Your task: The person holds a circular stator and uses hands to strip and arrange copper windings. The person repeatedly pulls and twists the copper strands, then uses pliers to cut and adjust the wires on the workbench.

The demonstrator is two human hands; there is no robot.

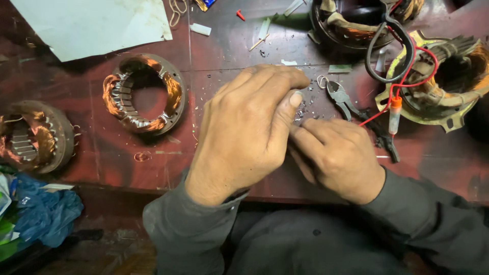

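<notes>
Our left hand [244,132] and right hand [336,155] meet fingertip to fingertip over the red table [224,46], fingers bunched, seemingly pinching something too small to make out. Two stators [144,94] look wound; the cutting pliers [340,98] lie beside us. How much remains we cannot tell

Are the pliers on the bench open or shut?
Shut, or nearly: the pliers lie flat on the bench beyond the right hand, jaws together; handles partly hidden.
</notes>
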